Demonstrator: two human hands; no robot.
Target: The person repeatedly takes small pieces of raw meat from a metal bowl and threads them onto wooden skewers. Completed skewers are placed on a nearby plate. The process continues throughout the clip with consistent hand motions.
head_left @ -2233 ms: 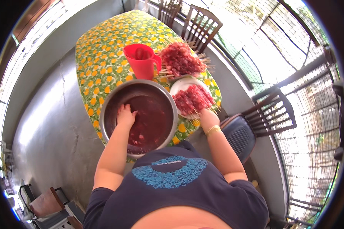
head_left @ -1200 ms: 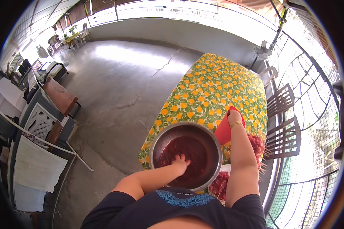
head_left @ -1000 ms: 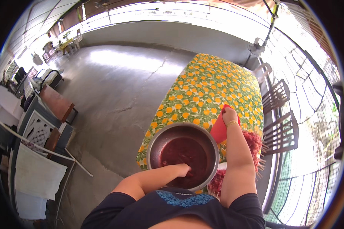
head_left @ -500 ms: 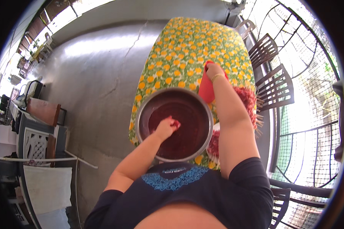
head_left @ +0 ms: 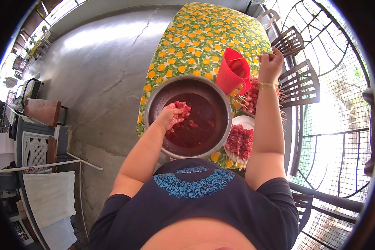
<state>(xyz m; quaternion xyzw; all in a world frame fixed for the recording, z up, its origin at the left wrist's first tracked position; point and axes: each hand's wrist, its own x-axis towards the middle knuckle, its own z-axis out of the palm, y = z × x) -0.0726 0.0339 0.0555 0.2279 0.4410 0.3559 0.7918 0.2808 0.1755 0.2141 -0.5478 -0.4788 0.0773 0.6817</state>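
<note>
My left hand [head_left: 168, 117] is closed round pieces of raw red meat [head_left: 182, 108], low over a wide metal basin [head_left: 151, 106]. Dark red liquid with more meat scraps in it fills the basin's bottom. My right hand [head_left: 271, 68] pinches the end of a thin wooden skewer [head_left: 251, 56], raised at the right of a red plastic pitcher [head_left: 228, 79]. The skewer lies nearly level, and its far end reaches across the pitcher's mouth. The pitcher stands beside the basin with its handle toward me.
A white plate [head_left: 246, 121] bears meat skewers [head_left: 239, 141] right of the basin. Beyond it lies another pile of skewered meat [head_left: 250, 99], partly behind my right forearm. A yellow-and-green patterned cloth [head_left: 208, 29] covers the table. Brown chairs [head_left: 301, 85] line its right side.
My right hand has left the pitcher's mouth and moved right, now with a skewer in it. The left hand has shifted slightly, with meat showing in its fingers. The view has tilted.
</note>
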